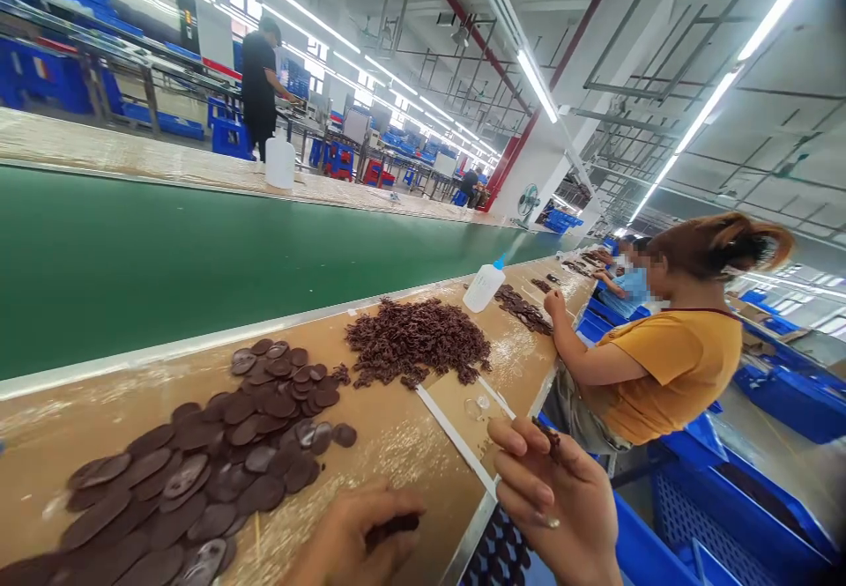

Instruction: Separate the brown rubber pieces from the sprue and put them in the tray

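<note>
dark pieces (552, 441) pinched in left fingers (387, 507), right fingers (506, 436); tan bench (376, 445), green belt (165, 251), lights (538, 85)

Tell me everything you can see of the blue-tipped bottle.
The bottle looks like translucent white plastic, with a rounded shoulder and a narrow blue nozzle. It seems to stand on the brown bench, leaning right in the picture, beside the heap of small dark pieces and near the green belt. Only the bench visibly touches it; whether it holds liquid, I can't tell.
</note>
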Tool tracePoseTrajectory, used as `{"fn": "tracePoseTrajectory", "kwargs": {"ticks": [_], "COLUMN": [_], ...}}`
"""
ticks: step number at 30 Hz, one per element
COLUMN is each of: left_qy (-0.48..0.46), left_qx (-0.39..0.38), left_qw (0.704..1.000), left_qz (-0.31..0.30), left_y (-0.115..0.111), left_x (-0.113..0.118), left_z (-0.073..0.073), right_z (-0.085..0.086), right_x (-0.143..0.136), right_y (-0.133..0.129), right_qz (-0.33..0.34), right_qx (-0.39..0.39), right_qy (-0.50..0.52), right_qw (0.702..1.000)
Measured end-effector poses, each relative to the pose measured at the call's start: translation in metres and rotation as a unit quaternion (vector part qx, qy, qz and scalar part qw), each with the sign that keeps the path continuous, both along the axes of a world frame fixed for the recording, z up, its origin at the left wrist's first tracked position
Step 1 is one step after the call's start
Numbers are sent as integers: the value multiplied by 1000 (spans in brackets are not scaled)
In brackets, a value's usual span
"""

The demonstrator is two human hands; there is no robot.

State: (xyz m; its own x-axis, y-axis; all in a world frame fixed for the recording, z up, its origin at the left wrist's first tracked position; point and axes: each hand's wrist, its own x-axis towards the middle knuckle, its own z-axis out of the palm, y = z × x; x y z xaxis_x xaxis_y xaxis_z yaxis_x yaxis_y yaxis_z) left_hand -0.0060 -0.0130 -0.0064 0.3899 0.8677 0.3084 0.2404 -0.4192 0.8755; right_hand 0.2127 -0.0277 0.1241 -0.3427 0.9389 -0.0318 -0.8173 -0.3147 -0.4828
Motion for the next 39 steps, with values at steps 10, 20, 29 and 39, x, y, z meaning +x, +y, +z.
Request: {"fn": "tracePoseTrajectory", "kwargs": {"ticks": [10,20,29,39], "left_qy": [-240,-359,-173,-309], "left_qx": [-382,-339,-195,-313], "left_qw": [893,868,964,896], "left_qz": [-1,-43,52,66], "left_y": [3,5,4,9], "left_x": [0,-1,-10,-10], "left_z": [30,32,33,27], "right_z": [-58,-100,-94,-87], "right_x": [-40,-81,-76,-89], "right_y": [-11,-8,-4,-2], "right_qz": [-148,-151,-167,-215], "right_qx": [-50,-76,-93,-92], "right_qy": [-261,-256,-179,-184], "right_qw": [953,952,965,955]}}
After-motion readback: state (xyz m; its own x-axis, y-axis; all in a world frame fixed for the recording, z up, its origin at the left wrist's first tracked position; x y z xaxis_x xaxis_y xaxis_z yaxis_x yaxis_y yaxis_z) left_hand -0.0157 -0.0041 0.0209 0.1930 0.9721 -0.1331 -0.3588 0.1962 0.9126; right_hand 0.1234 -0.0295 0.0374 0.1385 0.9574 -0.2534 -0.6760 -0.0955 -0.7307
